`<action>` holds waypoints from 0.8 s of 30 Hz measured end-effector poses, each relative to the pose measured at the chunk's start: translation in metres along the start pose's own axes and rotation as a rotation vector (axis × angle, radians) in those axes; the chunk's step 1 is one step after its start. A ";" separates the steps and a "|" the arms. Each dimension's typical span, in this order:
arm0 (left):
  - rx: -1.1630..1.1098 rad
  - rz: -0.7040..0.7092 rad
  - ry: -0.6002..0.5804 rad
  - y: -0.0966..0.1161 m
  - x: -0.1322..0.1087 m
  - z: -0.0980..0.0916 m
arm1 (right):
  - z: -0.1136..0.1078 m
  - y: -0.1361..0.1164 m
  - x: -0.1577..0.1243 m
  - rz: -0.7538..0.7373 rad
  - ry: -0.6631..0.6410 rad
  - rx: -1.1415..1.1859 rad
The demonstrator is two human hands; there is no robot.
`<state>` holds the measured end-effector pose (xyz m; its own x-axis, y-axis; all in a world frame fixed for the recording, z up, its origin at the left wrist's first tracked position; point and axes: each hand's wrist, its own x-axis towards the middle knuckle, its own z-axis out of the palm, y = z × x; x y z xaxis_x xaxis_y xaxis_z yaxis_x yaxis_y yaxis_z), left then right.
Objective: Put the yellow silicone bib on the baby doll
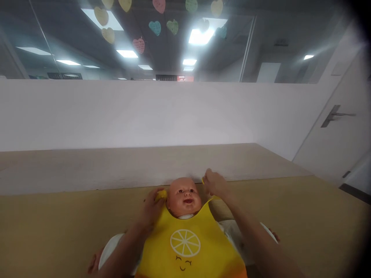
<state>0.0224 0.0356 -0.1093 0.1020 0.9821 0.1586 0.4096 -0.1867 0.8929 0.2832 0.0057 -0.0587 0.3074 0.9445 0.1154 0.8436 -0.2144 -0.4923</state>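
Note:
A baby doll (184,196) lies face up on the table, its head toward the wall. Over its chest is spread a yellow bib (185,247) with a white lemon slice and a smiling face printed on it. Beside the doll's head, my left hand (152,208) is closed on one neck strap of the bib. My right hand (213,183) grips the other strap, raised slightly off the table on the opposite side of the head. The doll's white sleeves show under my forearms. Its lower body is out of view.
The wooden table (72,224) meets a raised ledge (145,164) behind the doll's head. A white wall (130,114) stands beyond it, topped by a window with heart-shaped paper notes (155,27). At the far right is a white door with a metal handle (333,115).

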 end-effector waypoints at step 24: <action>-0.053 0.245 -0.517 0.103 -0.057 -0.049 | -0.069 -0.067 -0.095 -0.740 -0.180 0.440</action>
<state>0.0140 -0.0380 -0.0056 0.6234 0.7677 0.1484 0.2741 -0.3923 0.8781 0.2280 -0.0867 0.0232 -0.3567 0.8362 0.4166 0.5416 0.5484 -0.6371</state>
